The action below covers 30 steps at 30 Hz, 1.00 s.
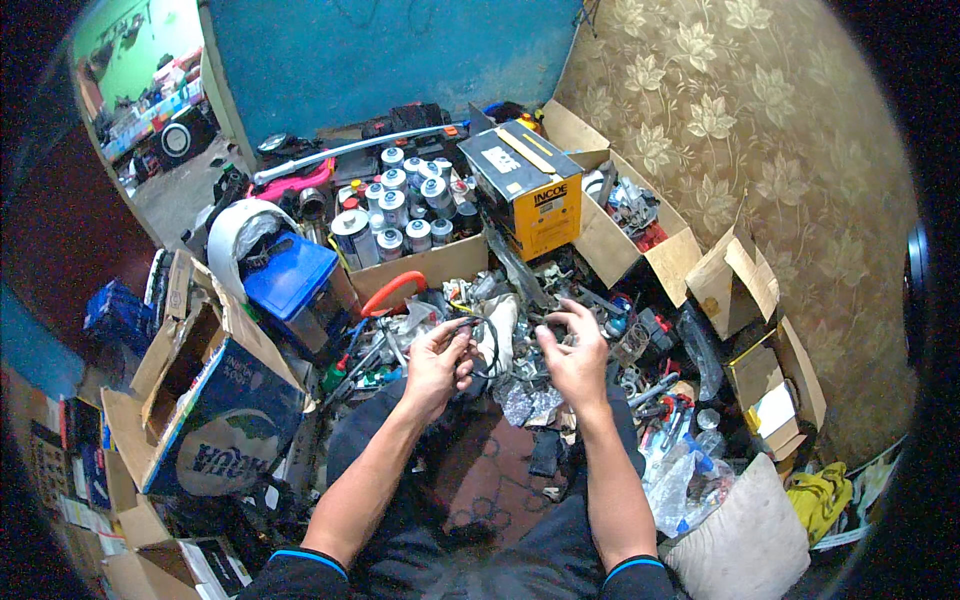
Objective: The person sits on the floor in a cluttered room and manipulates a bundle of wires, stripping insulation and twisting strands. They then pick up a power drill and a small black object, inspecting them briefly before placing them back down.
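Observation:
My left hand (438,365) is closed, thumb and fingers pinched on a thin black cable (495,350). The cable loops out from the fingertips to the right, over the heap of loose parts. Across from it, my right hand (578,358) is held up with thumb and fingers apart, and nothing shows between them. Beneath both hands lies a heap of small metal and plastic parts (400,345), with a pale cloth-like piece (503,318) between the hands. Crumpled clear plastic (525,403) rests just below them.
Beyond the heap, a cardboard box holds several white cans (393,208). A yellow and black box (548,208) stands beside it. At left are a blue-lidded container (290,275) and an open dark carton (240,425). Open cardboard boxes (672,262) and a grey cushion (745,530) line the right.

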{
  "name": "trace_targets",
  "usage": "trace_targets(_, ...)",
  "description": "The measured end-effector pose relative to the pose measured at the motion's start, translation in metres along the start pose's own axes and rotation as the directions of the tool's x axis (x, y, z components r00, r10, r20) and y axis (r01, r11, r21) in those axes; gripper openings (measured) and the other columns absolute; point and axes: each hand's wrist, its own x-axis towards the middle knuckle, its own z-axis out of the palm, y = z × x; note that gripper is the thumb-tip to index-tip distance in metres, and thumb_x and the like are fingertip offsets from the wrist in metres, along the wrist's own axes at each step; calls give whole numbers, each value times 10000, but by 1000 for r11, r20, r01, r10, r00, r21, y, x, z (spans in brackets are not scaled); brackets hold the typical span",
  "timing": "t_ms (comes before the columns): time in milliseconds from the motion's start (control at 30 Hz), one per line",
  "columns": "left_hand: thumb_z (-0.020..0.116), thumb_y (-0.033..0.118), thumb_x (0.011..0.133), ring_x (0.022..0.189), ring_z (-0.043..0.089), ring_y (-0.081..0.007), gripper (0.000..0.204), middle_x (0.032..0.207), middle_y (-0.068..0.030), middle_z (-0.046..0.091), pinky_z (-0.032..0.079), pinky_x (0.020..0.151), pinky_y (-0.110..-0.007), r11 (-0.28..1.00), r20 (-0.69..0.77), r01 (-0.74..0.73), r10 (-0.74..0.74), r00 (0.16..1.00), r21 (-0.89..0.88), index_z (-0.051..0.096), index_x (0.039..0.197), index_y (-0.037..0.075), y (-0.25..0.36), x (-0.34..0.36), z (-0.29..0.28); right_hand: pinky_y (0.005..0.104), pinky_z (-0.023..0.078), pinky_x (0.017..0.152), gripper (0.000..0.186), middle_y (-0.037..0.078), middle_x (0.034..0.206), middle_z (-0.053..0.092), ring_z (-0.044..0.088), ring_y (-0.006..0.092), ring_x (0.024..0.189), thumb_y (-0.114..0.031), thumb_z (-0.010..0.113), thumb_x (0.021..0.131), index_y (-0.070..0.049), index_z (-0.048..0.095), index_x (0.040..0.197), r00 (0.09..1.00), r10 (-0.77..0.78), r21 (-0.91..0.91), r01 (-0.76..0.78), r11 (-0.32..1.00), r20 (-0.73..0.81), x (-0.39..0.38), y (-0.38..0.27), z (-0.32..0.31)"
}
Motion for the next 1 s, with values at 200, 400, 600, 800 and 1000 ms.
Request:
trace_targets(200,512,262,974,515,415,-42,209,750,-11,540,370,420,-201,994,-59,4,-11,998,-110,555,1052,73,0,1,0,285,509,608,201,105,778,662,645,196,678,-185,664,850,8,666,799,981,-52,-33,60,998,187,-5,-11,2)
trace_targets(400,456,314,990,481,377,-56,227,731,-12,528,339,409,-209,977,-69,-5,-10,998,-213,514,972,95,1,-6,13,243,510,588,299,68,955,655,609,97,713,-179,541,957,12,577,1184,734,164,281,-442,852,659,-12,9,17)
trace_targets(600,467,292,980,575,549,-120,273,767,-57,576,581,568,-367,983,-47,9,-18,999,-185,559,955,36,-14,0,9,250,541,689,247,47,1041,652,619,124,892,-45,578,902,-34,636,1142,947,3,494,-170,853,321,-10,5,23)
trace_targets(800,497,237,970,616,573,-124,287,817,-90,627,605,626,-414,999,-70,-2,5,998,41,601,887,-17,-21,-2,12,319,476,903,312,113,1323,497,514,213,1173,-5,575,832,-19,636,1138,876,-103,397,-106,912,471,-10,8,16)
trace_targets(1000,486,207,978,647,611,-142,293,819,-102,645,594,602,-360,994,-63,-27,34,997,104,618,899,-43,-21,-3,12,361,345,1050,336,146,1403,442,440,253,1277,-74,600,862,0,600,1190,800,-183,406,-82,910,571,-5,9,5)
